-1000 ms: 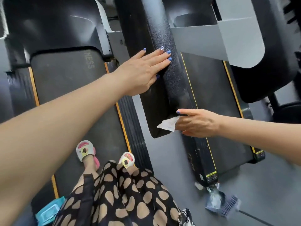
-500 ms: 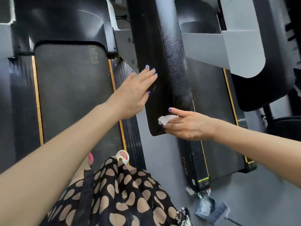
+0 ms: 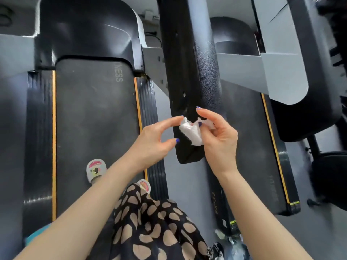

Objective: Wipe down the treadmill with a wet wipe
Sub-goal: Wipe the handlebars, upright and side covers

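A crumpled white wet wipe [image 3: 191, 133] is in front of the lower end of the black treadmill handrail [image 3: 187, 72]. My right hand [image 3: 219, 141] pinches the wipe between thumb and fingers, palm turned toward me. My left hand [image 3: 154, 141] reaches in from the left with spread fingers. Its index fingertip touches the wipe's left edge and its thumb stays apart below. Neither hand touches the handrail. The dark treadmill belt [image 3: 90, 119] with orange side stripes lies at the left under my feet.
A second treadmill deck [image 3: 247, 147] lies right of the handrail, under a grey console arm [image 3: 281, 76]. My sandalled foot [image 3: 95, 170] stands on the left belt. A turquoise pack [image 3: 35, 235] shows at bottom left, and litter [image 3: 232, 243] lies on the grey floor at bottom right.
Both hands left the handrail and came together in front of it. The right hand turned the wipe up toward me and bunched it; the left hand moved right to touch it.
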{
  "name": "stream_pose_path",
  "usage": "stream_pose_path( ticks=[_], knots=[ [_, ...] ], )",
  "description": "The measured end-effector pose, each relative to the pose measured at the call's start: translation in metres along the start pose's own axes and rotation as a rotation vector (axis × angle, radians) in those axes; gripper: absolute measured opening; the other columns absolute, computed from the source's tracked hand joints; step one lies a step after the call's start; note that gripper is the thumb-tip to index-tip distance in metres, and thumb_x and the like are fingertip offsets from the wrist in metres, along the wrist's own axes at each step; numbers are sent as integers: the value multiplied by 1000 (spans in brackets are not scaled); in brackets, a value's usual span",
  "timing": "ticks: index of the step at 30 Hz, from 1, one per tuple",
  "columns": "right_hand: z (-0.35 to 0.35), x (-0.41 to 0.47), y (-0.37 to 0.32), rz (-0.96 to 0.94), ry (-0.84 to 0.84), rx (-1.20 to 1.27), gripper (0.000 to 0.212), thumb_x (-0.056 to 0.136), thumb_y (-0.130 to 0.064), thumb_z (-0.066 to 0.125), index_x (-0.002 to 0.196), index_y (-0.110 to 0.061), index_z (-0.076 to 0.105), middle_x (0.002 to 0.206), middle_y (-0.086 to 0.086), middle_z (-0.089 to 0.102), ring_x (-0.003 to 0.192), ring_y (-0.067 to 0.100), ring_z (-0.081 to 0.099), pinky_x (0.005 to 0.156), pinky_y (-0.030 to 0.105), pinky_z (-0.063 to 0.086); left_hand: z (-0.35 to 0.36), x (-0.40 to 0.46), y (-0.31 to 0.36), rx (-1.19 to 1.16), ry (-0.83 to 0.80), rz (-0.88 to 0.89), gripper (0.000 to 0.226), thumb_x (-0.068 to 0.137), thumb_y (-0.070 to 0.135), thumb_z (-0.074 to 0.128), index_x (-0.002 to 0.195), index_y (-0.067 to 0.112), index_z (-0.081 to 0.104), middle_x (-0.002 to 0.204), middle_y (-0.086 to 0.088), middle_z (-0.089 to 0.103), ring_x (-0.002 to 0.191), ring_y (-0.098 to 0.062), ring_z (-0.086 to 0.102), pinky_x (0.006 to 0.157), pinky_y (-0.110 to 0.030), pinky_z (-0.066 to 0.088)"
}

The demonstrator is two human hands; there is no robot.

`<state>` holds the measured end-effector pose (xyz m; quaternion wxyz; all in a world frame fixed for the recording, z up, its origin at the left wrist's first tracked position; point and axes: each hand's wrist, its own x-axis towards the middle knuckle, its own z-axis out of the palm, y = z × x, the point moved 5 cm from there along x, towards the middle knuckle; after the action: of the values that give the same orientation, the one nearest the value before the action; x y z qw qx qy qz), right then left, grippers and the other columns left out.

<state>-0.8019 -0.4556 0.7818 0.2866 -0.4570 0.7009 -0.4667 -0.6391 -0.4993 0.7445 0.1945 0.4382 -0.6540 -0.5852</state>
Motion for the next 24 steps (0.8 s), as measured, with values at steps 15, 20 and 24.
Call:
stream_pose_path(
  ticks=[15,20,24],
  knots=[
    [2,-7,-8,-131,-84,-320,13,93,-10,68,105,-13,72,98,-6,71,89,7,67,88,36,57,-8,5,-9,-251,238,-331,20,95,16,67,114,11,71,104,-5,73,88,-19,74,74,-33,64],
    [10,-29,9,-242,-345,-485,38,90,-3,50,115,-18,74,118,-19,66,109,-14,57,123,55,19,14,4,-17,-682,77,-439,28,101,16,59,127,10,66,115,-10,73,104,-21,73,92,-39,60],
    [-14,-27,15,-148,-408,-423,40,87,-2,49,111,-16,77,108,-12,74,93,-5,68,115,37,39,35,-5,-36,-551,161,-504,26,93,11,70,119,13,70,106,-1,74,96,-13,72,76,-23,60]
  ],
)
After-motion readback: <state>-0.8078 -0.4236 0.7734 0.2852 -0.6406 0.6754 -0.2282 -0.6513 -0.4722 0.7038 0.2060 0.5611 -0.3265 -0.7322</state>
